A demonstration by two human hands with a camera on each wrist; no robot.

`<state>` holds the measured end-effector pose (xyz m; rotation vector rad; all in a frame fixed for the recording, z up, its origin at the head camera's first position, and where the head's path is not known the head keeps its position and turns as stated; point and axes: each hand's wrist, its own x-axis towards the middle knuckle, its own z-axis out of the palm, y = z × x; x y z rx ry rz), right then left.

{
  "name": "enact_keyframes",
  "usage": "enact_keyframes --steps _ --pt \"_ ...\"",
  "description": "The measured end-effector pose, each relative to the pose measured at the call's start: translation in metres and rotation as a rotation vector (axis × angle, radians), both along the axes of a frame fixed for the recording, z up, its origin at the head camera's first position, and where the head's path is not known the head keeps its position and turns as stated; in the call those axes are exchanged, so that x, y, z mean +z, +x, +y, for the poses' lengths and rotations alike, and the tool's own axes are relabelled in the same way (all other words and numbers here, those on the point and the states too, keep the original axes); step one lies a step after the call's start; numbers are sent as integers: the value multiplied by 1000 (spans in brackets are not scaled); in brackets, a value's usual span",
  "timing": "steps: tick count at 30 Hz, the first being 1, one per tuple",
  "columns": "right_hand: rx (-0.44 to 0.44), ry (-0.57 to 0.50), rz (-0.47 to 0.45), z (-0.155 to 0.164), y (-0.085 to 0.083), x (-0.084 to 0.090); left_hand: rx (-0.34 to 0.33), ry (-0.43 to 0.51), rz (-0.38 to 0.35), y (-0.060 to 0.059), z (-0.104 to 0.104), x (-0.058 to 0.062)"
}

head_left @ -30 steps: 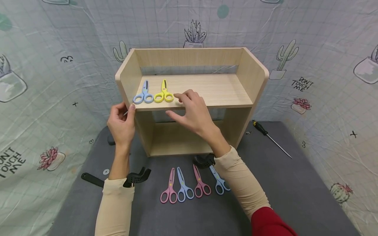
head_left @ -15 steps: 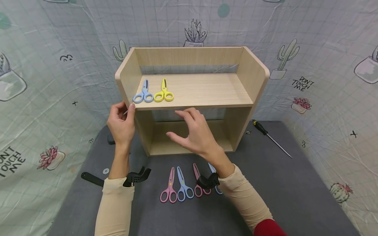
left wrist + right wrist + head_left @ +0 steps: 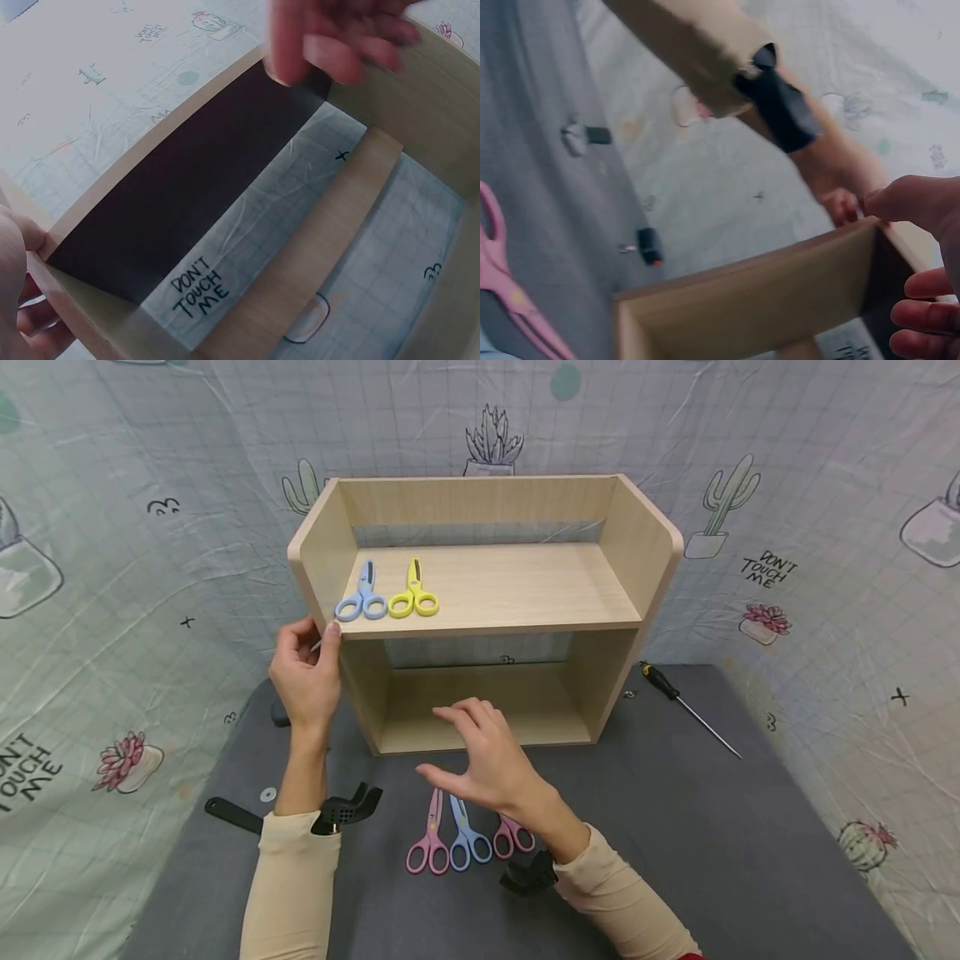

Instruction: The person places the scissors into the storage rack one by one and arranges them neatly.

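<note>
your right hand (image 3: 483,760) has pulled back from the top shelf (image 3: 525,597), down past the shelf front, and now hovers with loose fingers just above the scissors (image 3: 450,835) on the mat, covering the rightmost blue pair.

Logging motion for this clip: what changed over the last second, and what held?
The right hand drew back from the top shelf beside the yellow scissors, down to just above the scissors on the mat, fingers relaxed and holding nothing. It now hides the fourth pair on the mat. The left hand kept gripping the left side of the shelf unit. Both scissors on the shelf and the screwdriver stayed put.
</note>
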<state>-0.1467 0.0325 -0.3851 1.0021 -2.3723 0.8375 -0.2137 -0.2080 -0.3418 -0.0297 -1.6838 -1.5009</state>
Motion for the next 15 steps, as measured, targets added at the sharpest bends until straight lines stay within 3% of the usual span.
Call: enact_keyframes --steps 15 --pt "-11 203 -65 -3 18 -65 -15 17 6 0 0 0"
